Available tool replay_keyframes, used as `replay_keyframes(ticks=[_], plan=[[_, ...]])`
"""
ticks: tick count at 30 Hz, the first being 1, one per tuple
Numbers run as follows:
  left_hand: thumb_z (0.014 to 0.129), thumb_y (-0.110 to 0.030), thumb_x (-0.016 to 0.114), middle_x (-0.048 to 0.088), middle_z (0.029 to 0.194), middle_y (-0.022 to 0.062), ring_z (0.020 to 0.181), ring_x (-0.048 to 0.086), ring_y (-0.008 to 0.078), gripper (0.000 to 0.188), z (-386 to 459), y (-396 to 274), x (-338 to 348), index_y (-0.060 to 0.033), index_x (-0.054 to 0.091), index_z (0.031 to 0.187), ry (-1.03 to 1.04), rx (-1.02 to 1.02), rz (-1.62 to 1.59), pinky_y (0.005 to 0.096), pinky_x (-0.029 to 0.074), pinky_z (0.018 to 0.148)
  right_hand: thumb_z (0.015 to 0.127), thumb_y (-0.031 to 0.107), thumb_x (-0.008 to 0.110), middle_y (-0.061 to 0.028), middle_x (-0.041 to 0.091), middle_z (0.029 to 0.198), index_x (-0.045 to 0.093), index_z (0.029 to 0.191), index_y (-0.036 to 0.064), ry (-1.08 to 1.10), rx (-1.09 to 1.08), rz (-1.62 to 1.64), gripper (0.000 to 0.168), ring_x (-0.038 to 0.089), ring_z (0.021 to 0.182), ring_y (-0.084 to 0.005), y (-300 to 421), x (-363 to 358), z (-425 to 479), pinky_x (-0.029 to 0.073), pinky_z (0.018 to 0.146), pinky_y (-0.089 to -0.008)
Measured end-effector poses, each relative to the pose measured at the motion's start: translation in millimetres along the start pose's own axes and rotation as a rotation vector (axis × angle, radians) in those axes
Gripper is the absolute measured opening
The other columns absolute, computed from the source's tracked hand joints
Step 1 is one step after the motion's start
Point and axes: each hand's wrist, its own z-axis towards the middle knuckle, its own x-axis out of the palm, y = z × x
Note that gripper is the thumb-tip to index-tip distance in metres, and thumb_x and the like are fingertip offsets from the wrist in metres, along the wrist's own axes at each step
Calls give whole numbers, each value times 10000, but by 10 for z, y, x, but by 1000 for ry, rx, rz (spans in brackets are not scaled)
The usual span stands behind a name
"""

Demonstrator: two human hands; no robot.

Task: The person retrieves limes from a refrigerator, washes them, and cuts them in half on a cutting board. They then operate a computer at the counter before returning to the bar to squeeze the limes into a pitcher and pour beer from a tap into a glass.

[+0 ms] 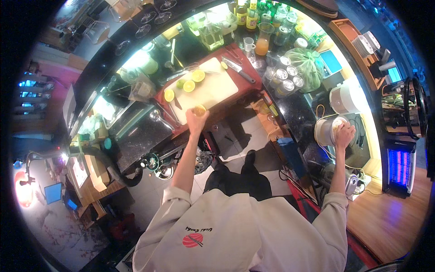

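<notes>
In my left hand (197, 121) is a halved orange (199, 109), held above the near edge of a white cutting board (217, 88). Three cut orange halves lie on the board, among them one half (198, 75) at the far side and another half (169, 95) near the left edge. A green-skinned citrus piece (180, 83) sits between them. Far to the right, my right hand (345, 134) curls over the pale top piece (339, 123) of what looks like an electric citrus juicer (324, 132). My fingers partly hide what is under them.
A knife (239, 69) lies at the board's right on a red mat (253, 76). Cans in plastic wrap (285, 76), a green bag (304, 68) and a carafe of orange liquid (263, 42) stand on the right counter. A metal tool (159, 117) rests left of the board.
</notes>
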Motion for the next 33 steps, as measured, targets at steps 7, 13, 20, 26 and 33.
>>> replay_keyframes(ticks=[7, 13, 20, 26, 33], plan=[[659, -300, 884, 591, 1043, 194, 971, 602, 318, 645, -1231, 639, -520, 37, 543, 1091, 278, -96, -56, 416, 488, 856, 892, 268, 589, -129, 536, 936, 557, 918, 81, -11, -9, 77, 192, 562, 933, -335, -101, 135, -39, 489, 728, -481], [614, -364, 905, 653, 1012, 185, 940, 641, 294, 690, -2128, 1699, -875, 41, 603, 1083, 329, -132, 157, 413, 503, 866, 874, 292, 601, -142, 558, 975, 580, 938, 100, 64, -51, 51, 203, 568, 943, -342, -288, 335, -41, 482, 761, -493], [595, -355, 904, 615, 1020, 247, 954, 616, 362, 717, -2619, 2154, -1066, 83, 569, 1053, 386, -390, 217, 430, 502, 852, 869, 285, 573, -139, 554, 984, 586, 924, 60, 31, -11, 60, 231, 551, 991, -320, -54, 80, 14, 485, 757, -493], [622, -340, 882, 701, 856, 177, 794, 675, 277, 533, -2694, 2195, -1168, 61, 656, 892, 335, -462, 205, 399, 527, 739, 870, 333, 602, -127, 559, 988, 575, 940, 78, 34, -68, -92, 267, 554, 999, -311, -26, 46, 41, 498, 768, -486], [647, -283, 837, 672, 660, 86, 593, 622, 174, 325, -2620, 1950, -1230, 0, 700, 729, 254, -370, 14, 367, 484, 585, 874, 359, 613, -161, 603, 938, 581, 938, 35, 9, -114, -45, 332, 591, 975, -348, -212, 319, 0, 500, 863, -490]])
